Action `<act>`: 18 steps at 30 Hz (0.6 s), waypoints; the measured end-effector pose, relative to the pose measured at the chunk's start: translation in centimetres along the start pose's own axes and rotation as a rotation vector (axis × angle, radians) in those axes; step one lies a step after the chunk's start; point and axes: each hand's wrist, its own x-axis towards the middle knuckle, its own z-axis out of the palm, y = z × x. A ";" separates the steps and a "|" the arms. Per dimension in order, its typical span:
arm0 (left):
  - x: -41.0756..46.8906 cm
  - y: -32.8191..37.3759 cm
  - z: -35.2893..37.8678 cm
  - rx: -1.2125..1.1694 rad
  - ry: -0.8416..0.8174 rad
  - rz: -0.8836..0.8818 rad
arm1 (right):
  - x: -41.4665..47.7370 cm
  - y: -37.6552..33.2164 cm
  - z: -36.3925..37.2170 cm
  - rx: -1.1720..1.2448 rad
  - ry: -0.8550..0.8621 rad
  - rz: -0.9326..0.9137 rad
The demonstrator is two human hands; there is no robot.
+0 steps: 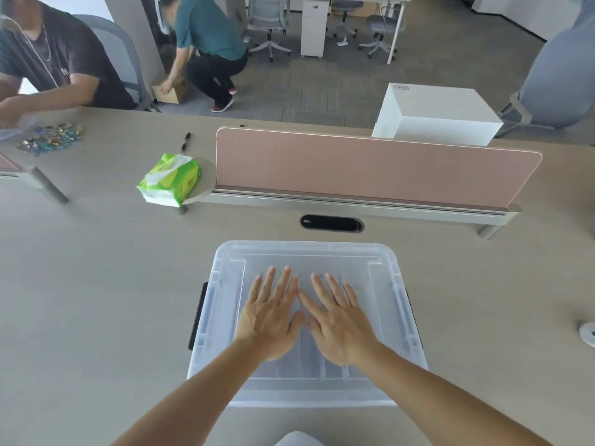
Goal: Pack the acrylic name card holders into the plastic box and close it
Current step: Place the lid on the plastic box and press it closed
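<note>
A translucent plastic box (225,278) stands on the desk in front of me with its lid on top. My left hand (270,320) and my right hand (338,323) lie flat on the lid, side by side, fingers spread and thumbs nearly touching. Neither hand holds anything. A black latch (198,315) shows on the box's left side. Faint upright shapes show through the lid near the front (325,370); I cannot tell whether they are the acrylic name card holders.
A pink desk divider (370,169) runs behind the box, with a cable slot (331,223) before it. A green tissue pack (170,180) and a pen (186,141) lie at the back left. A white box (438,115) sits beyond the divider. Two persons are at the far left.
</note>
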 end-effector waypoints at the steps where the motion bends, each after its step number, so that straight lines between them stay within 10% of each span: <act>1: 0.1 -0.2 0.2 0.031 0.003 -0.019 | 0.2 0.0 0.3 -0.023 0.005 0.022; 18: -3.3 -2.9 0.5 0.046 -0.046 -0.192 | -4.8 1.5 0.9 -0.019 -0.036 0.433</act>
